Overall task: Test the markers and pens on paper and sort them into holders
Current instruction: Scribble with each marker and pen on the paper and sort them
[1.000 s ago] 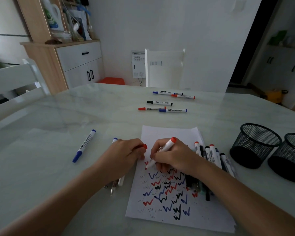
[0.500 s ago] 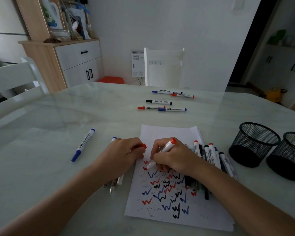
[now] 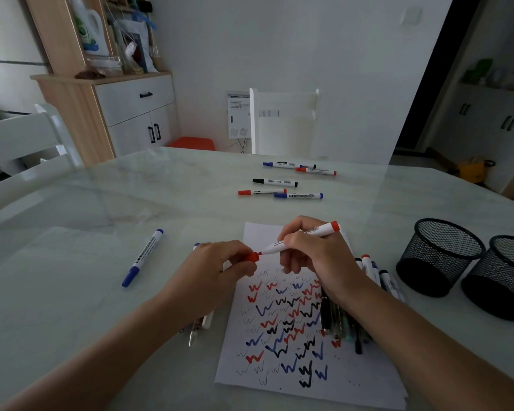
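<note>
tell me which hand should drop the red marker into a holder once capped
Right. The right hand grips the red marker, and both mesh holders stand on its side; the left hand only pinches the cap.

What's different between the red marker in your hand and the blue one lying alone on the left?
The red marker is gripped in the right hand above the paper; the blue marker lies flat on the table, untouched. The red marker's red cap is pinched by the left hand at its tip, not fully on; the blue marker is capped. Both have white printed barrels.
</note>
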